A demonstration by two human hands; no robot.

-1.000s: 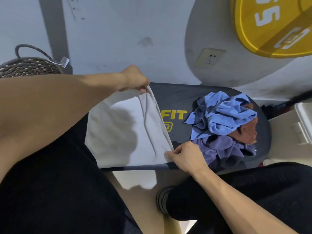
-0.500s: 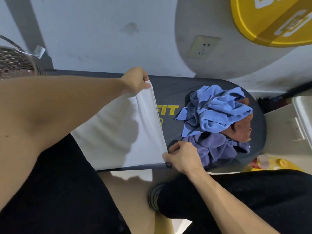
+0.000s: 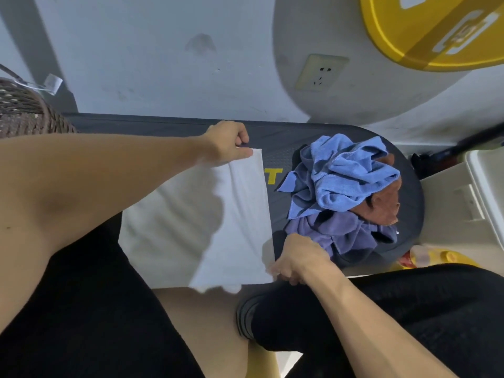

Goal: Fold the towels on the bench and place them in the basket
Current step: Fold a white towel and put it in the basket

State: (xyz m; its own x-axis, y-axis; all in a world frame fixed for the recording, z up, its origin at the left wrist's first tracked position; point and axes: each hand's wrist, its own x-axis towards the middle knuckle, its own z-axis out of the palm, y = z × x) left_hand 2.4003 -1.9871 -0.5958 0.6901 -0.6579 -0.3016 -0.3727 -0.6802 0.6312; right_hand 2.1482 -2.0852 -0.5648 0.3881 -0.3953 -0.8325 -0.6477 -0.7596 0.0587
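- Pinching the near right corner of the white towel, the right hand sat at the near edge of the bench.
- White towel lay flat across the bench.
- Left hand pinched the towel's far right corner.
- Crumpled towel pile, blue, purple and brown, sat right of the white towel.
- Woven basket stood at the bench's far left.

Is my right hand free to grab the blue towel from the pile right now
Probably not yet. The right hand is pinching the near corner of the white towel. The blue towel lies on top of the pile just beyond, uncovered, so it looks reachable once that corner is released.
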